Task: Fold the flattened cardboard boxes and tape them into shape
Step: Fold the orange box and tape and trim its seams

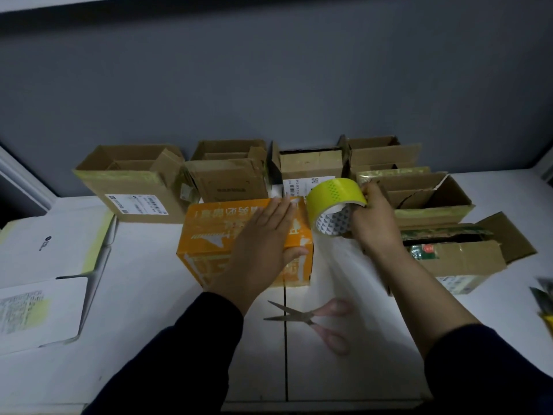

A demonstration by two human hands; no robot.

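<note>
Orange box (206, 232): upright on the white table (149, 295).
Left hand (263, 238): flat on the orange box's top, fingers straight.
Right hand (374, 223): just right of the orange box, fingers curled round the tape roll (335, 193).
Tape roll: yellow-green, raised at the orange box's far right corner.
Scissors (299, 316): nearer than the orange box, blades apart.
Brown boxes (134, 181): behind the orange box.

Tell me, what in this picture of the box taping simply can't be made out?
Head view, the only one:
- Top seam of the orange box: covered by the flat left hand.
- Tape pulled off the tape roll in the right hand: blurred, its end untraceable.
- Handles of the scissors: hazy.
- Print on the shipping label: too small.
- The dark object: cut off by the right edge.
</note>
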